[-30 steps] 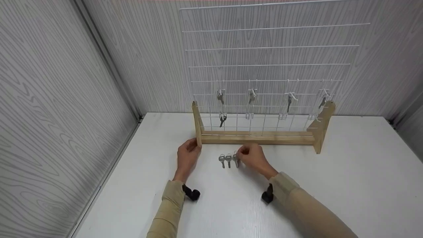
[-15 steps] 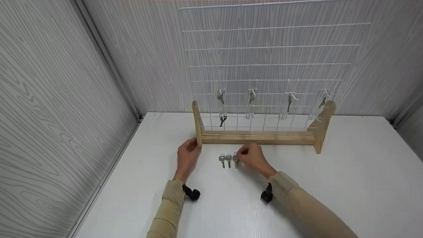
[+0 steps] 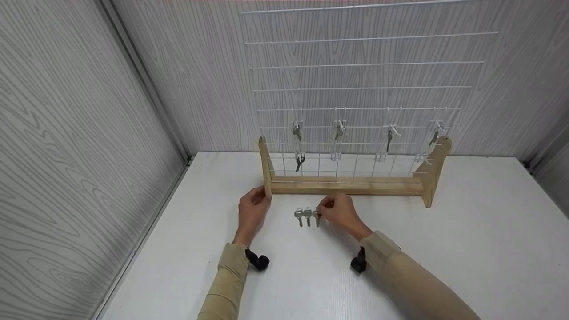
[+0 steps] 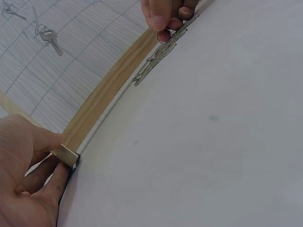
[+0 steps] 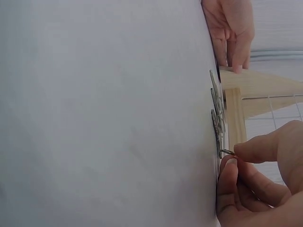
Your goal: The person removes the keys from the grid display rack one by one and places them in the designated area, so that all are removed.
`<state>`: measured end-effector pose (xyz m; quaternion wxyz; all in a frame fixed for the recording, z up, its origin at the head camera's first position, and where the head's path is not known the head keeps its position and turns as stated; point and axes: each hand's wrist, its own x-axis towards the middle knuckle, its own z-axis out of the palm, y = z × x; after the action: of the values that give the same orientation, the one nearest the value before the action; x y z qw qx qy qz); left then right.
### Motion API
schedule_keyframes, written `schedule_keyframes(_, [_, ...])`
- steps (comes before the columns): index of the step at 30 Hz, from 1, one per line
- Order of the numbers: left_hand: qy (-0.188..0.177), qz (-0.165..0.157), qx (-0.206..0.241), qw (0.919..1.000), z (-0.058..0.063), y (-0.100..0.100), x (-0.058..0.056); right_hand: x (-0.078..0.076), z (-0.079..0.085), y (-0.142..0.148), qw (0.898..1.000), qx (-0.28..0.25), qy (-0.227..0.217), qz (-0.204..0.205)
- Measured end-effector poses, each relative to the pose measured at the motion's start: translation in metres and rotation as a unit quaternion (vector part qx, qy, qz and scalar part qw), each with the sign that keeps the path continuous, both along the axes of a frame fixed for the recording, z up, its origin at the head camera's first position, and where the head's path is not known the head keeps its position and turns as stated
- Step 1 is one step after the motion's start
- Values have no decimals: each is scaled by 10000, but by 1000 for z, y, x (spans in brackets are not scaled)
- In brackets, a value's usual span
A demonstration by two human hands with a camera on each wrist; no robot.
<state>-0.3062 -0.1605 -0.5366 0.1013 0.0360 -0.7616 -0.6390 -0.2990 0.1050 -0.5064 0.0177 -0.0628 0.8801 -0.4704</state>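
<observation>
My left hand (image 3: 253, 213) holds the lower front end of the rack's left wooden side piece (image 3: 266, 171), thumb on one face and fingers on the other, as the left wrist view shows. Three silver keys lie side by side on the white table before the rack: a left key (image 3: 298, 215), a middle key (image 3: 307, 214) and a right key (image 3: 317, 215). With thumb and forefinger my right hand (image 3: 342, 214) pinches the small ring (image 5: 227, 152) of the right key. That key's head is partly hidden by the fingertips in the head view.
Behind the keys stands a white wire grid (image 3: 362, 109) on a wooden base bar (image 3: 346, 186). Keys hang from several of its hooks, including a lower-left key (image 3: 300, 162). Other lower hooks (image 3: 381, 157) carry no key. Patterned grey panels (image 3: 213, 89) enclose the table.
The right key has shifted slightly and its blade now points more nearly parallel to the other two. My right hand has barely moved; my left hand stays on the side piece.
</observation>
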Motion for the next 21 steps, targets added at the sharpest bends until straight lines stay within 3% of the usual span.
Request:
schedule_keyframes(4, [-56, -8, 40, 10000, 0, 0, 0, 0, 2, 2, 9999, -59, -16, -87])
schedule_keyframes(12, [-8, 28, 4, 10000, 1, 0, -1, -1, 12, 7, 9984, -148, 551, 42])
schedule_keyframes(21, [-93, 71, -59, 9999, -2, 1, -3, -1, 25, 5, 9979, -176, 618, 77])
